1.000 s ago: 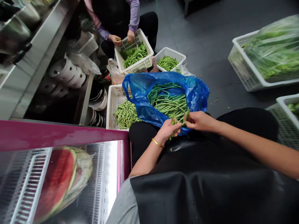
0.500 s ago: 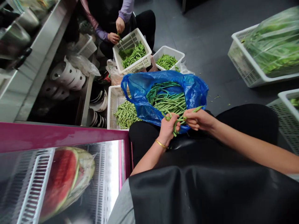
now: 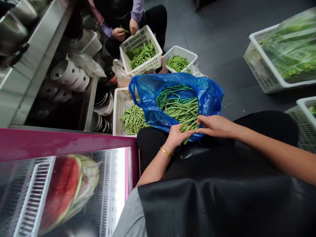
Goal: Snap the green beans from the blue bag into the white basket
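Observation:
My left hand [image 3: 179, 134], with a gold bracelet at the wrist, is closed around a small bunch of green bean pieces [image 3: 185, 127]. My right hand [image 3: 212, 126] meets it from the other side, thumb and forefinger closed at the end of the same beans; the exact contact is partly hidden. Both hands are over the near edge of a blue plastic bag [image 3: 208, 95] on my lap. Long green beans [image 3: 181, 108] lie inside the open bag. Left of it, a white basket [image 3: 118, 112] contains short bean pieces [image 3: 133, 120].
Across from me, a person's hands [image 3: 119, 33] work over a tilted white basket [image 3: 148, 67] of green beans. Another bean basket [image 3: 191, 64] stands beside it. Bagged greens fill a crate [image 3: 261, 70] at right. At lower left, a glass-topped cooler [image 3: 74, 140] contains cut watermelon [image 3: 61, 187].
My right hand has moved in against my left hand, and the bean that stuck out from its fingers no longer shows. The beans in my left hand look more bunched. The other person's hands have moved apart.

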Motion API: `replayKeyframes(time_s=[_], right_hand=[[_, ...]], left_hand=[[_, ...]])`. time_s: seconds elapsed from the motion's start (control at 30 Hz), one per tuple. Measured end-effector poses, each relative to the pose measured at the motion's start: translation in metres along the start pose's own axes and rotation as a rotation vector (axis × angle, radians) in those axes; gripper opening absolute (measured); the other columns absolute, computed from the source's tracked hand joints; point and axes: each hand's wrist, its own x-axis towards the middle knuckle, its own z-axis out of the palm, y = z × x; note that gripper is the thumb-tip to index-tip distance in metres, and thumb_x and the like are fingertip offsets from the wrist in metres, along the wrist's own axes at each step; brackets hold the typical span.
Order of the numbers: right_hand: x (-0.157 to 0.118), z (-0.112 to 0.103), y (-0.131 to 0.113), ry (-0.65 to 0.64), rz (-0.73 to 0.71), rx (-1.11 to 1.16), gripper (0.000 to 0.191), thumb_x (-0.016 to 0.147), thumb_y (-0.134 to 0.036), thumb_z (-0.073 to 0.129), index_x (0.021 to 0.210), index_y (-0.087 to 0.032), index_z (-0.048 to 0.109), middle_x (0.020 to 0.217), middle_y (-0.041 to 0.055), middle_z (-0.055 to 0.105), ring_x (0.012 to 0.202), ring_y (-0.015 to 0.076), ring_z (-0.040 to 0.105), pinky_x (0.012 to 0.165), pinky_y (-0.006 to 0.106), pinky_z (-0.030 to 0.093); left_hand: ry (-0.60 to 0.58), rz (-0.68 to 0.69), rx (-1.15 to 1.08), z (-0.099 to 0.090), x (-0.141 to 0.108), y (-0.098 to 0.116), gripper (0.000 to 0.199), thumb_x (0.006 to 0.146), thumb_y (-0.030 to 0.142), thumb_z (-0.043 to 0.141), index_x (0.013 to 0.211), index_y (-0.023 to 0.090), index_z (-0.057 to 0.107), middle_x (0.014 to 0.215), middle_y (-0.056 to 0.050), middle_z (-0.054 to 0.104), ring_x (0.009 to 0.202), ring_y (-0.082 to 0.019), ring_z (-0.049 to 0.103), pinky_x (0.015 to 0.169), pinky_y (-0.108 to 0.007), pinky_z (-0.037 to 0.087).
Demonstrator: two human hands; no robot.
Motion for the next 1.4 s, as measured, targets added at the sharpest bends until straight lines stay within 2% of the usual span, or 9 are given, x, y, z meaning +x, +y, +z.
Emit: replayKeyframes(time_s=[0.17, 0.37, 0.5, 0.73, 0.9, 1.07, 1.13, 1.27, 1.4], right_hand=[[-0.010, -0.013, 0.004, -0.138, -0.274, 0.086, 0.030, 0.093, -0.037, 0.037, 0.072, -0.020, 0.050, 0.061, 0.0026, 0.056, 0.052, 0.0134, 0.051, 0.053, 0.026, 0.034], [-0.015, 0.006, 0.001, -0.545, -0.165, 1.110, 0.052, 0.086, -0.067, 0.038, 0.073, -0.018, 0.052, 0.037, -0.0081, 0.033, 0.032, 0.0113, 0.041, 0.039, 0.023, 0.034], [0.001, -0.017, 0.021, -0.856, -0.029, 0.580, 0.054, 0.075, -0.067, 0.057, 0.067, -0.014, 0.062, 0.043, 0.0007, 0.053, 0.039, 0.0124, 0.050, 0.041, 0.023, 0.034], [0.122, -0.039, 0.047, -0.012, 0.176, -0.323, 0.050, 0.085, -0.058, 0.048, 0.101, -0.016, 0.071, 0.097, 0.0139, 0.072, 0.087, 0.0274, 0.065, 0.068, 0.032, 0.044], [0.184, -0.017, 0.042, -0.024, 0.180, -0.367, 0.033, 0.085, -0.039, 0.052, 0.098, -0.017, 0.073, 0.103, 0.0148, 0.071, 0.094, 0.0288, 0.065, 0.070, 0.032, 0.045], [0.144, -0.067, 0.033, 0.290, 0.160, 0.118, 0.027, 0.080, -0.042, 0.058, 0.076, -0.017, 0.069, 0.068, 0.0053, 0.067, 0.064, 0.0185, 0.062, 0.059, 0.028, 0.044], [0.117, -0.077, 0.022, 0.238, 0.187, 0.480, 0.033, 0.074, -0.048, 0.065, 0.063, -0.018, 0.060, 0.051, 0.0007, 0.057, 0.045, 0.0124, 0.051, 0.046, 0.025, 0.038], [0.079, -0.048, -0.003, -0.026, 0.213, 0.876, 0.041, 0.062, -0.051, 0.076, 0.057, -0.018, 0.052, 0.042, -0.0045, 0.045, 0.034, 0.0062, 0.036, 0.034, 0.021, 0.024], [0.051, -0.011, -0.013, 0.161, 0.188, 0.894, 0.038, 0.072, -0.054, 0.067, 0.078, -0.018, 0.059, 0.052, -0.0052, 0.051, 0.038, 0.0065, 0.040, 0.036, 0.020, 0.029]], left_hand=[[-0.293, 0.028, 0.074, -0.007, -0.005, 0.012, 0.034, 0.073, 0.045, 0.069, 0.066, 0.014, 0.056, 0.050, 0.003, 0.047, 0.045, -0.007, 0.039, 0.048, -0.023, 0.029], [-0.193, 0.267, -0.040, -0.010, -0.008, 0.018, 0.026, 0.070, 0.041, 0.071, 0.075, 0.015, 0.067, 0.066, -0.004, 0.059, 0.064, -0.013, 0.052, 0.063, -0.027, 0.041], [-0.060, 0.088, -0.674, -0.030, 0.007, 0.002, 0.029, 0.067, 0.044, 0.067, 0.063, 0.016, 0.057, 0.056, 0.001, 0.047, 0.049, -0.010, 0.045, 0.041, -0.020, 0.029], [-0.123, -0.118, -0.737, -0.039, 0.020, -0.007, 0.037, 0.065, 0.029, 0.072, 0.097, 0.014, 0.061, 0.059, 0.001, 0.057, 0.045, -0.010, 0.051, 0.044, -0.021, 0.037], [-0.106, -0.212, -0.693, -0.031, 0.021, -0.010, 0.030, 0.061, 0.028, 0.078, 0.073, 0.014, 0.055, 0.044, 0.008, 0.040, 0.037, -0.004, 0.033, 0.041, -0.019, 0.026], [0.153, -0.140, -0.647, -0.027, 0.024, -0.011, 0.029, 0.063, 0.030, 0.078, 0.075, 0.012, 0.060, 0.044, 0.006, 0.044, 0.037, -0.005, 0.036, 0.042, -0.021, 0.028], [0.182, -0.098, -0.643, -0.021, 0.026, -0.007, 0.035, 0.064, 0.032, 0.078, 0.086, 0.010, 0.063, 0.045, 0.006, 0.046, 0.037, -0.006, 0.039, 0.043, -0.021, 0.029], [0.145, -0.068, -0.614, -0.003, 0.027, 0.002, 0.035, 0.062, 0.036, 0.079, 0.080, 0.011, 0.062, 0.045, 0.005, 0.048, 0.038, -0.007, 0.042, 0.042, -0.023, 0.032], [0.200, -0.043, -0.681, 0.009, 0.021, 0.003, 0.035, 0.059, 0.034, 0.081, 0.067, 0.014, 0.054, 0.046, 0.006, 0.045, 0.038, -0.006, 0.040, 0.043, -0.022, 0.034]])
